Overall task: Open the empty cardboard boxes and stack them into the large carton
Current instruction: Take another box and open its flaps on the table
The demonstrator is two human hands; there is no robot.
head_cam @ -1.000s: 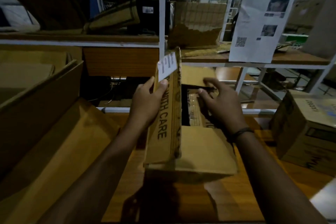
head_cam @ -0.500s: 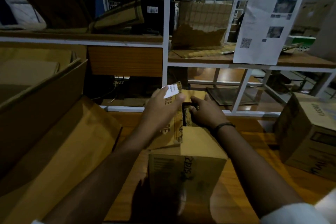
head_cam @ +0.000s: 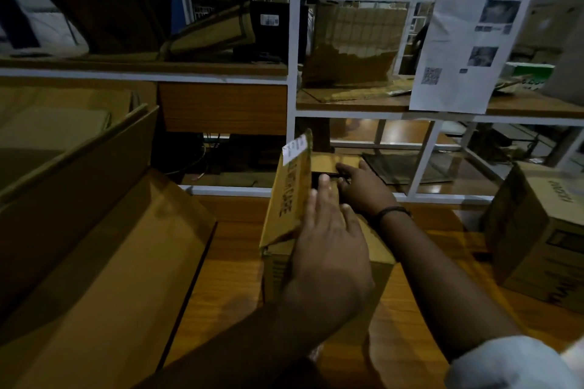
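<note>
A small brown cardboard box (head_cam: 284, 268) stands on the wooden table in the middle. Its left top flap (head_cam: 289, 196), printed with black letters and bearing a white label, sticks up. My left hand (head_cam: 328, 240) lies flat with straight fingers over the box top, beside that flap. My right hand (head_cam: 363, 188) reaches to the far end of the box, its fingers at the dark gap between the flaps. The large open carton (head_cam: 94, 230) sits at the left, its flap hanging toward me.
A white metal rack (head_cam: 292, 88) with wooden shelves stands behind the table, holding flattened cardboard and a hanging printed sheet (head_cam: 464, 50). Another printed cardboard box (head_cam: 537, 237) stands at the right on the wooden table (head_cam: 227, 278).
The box has been set down upright on the table. My left hand let go of the raised flap and now lies flat on the box top; my right hand stays at the far flaps.
</note>
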